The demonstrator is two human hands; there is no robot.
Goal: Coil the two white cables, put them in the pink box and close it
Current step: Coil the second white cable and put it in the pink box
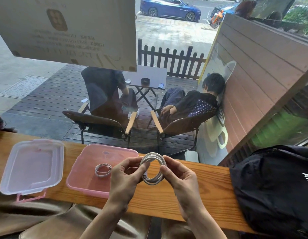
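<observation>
Both hands hold one white cable (153, 168) wound into a round coil of several loops above the wooden counter (193, 192): the left hand (126, 176) pinches its left side, where a plug end shows, and the right hand (180, 176) pinches its right side. A second white cable (103, 170), a smaller flat coil, lies inside the open pink box (84, 183) just left of the hands. One clear lid (31, 165) with pink clips rests on the counter left of the box. A black bag (273, 187) sits at the right. Beyond the glass, two people sit in chairs.
</observation>
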